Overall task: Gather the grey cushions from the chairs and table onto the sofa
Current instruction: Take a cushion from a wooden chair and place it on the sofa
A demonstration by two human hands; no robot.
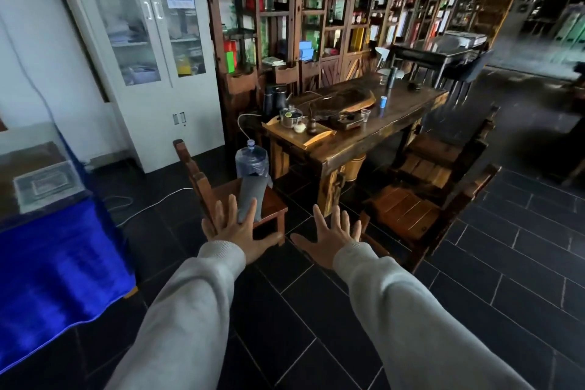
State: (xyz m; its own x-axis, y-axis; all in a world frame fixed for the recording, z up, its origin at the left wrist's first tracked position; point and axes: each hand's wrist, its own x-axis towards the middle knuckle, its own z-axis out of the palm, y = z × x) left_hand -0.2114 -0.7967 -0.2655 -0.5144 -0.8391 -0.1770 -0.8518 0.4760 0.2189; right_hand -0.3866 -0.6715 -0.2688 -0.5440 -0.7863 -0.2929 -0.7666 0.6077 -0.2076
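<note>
While nothing is yet held, hands: left hand (235,233) and right hand (332,236) empty, fingers spread.
Grey cushion (251,198): upright on nearest chair (272,203), just beyond left hand.
Surface (364,136): no cushion visible (tea things only).
Progress: barely begun; sofa unseen.

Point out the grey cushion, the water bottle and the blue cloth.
grey cushion (250,199): head view, middle of its upright face.
water bottle (251,161): head view, its clear body.
blue cloth (60,260): head view, its draped front.
</note>
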